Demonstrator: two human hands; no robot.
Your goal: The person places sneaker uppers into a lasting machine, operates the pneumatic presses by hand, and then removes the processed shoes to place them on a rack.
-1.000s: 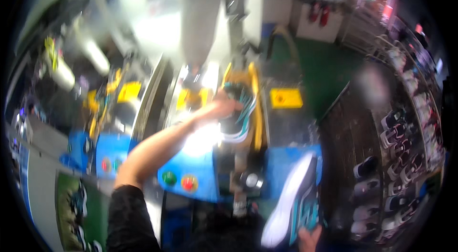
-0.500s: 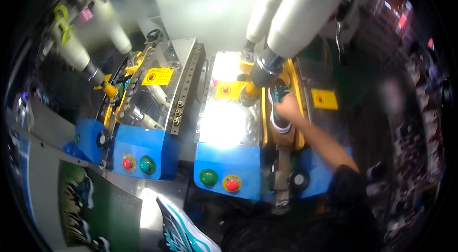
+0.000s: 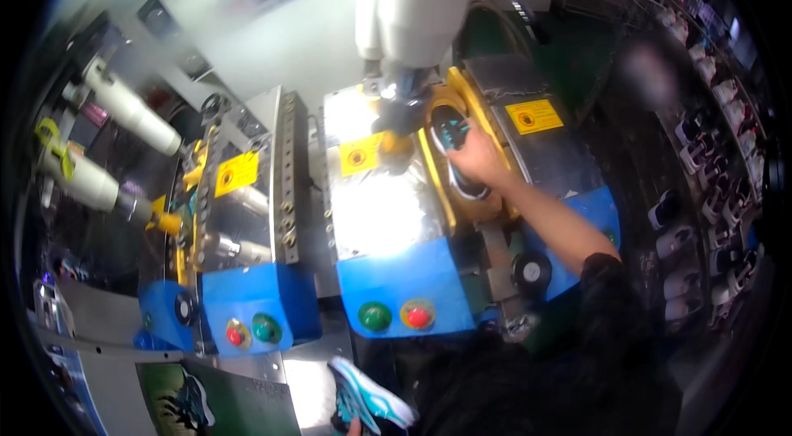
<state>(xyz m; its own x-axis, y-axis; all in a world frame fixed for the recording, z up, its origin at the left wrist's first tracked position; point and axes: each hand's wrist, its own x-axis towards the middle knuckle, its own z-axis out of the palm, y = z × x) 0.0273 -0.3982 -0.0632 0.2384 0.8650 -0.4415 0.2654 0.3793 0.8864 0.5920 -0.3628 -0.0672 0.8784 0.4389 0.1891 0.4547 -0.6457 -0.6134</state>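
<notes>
My right hand [image 3: 476, 157] is closed around the middle of a dark sneaker [image 3: 445, 124] with teal laces and a white sole. This sneaker lies between the yellow side pads [image 3: 466, 89] of a pressing machine, its toe pointing away from me. At the lower edge, a finger of my left hand [image 3: 355, 428] rests against a white, teal and black sneaker [image 3: 371, 395]; the rest of that hand is out of the picture. A blurred metal press head [image 3: 404, 102] hangs just left of the dark sneaker.
Green and red buttons [image 3: 418, 318] sit on the machine's blue front panel [image 3: 396, 275]. A second press station [image 3: 239, 230] stands to the left. Below it, more sneakers [image 3: 194, 399] lie on a green board [image 3: 256, 403]. Racks of shoes [image 3: 709, 164] line the right side.
The view has shifted and tilted. My right hand stays on the dark sneaker in the machine. The white and teal sneaker is turned differently, and a finger now shows on it.
</notes>
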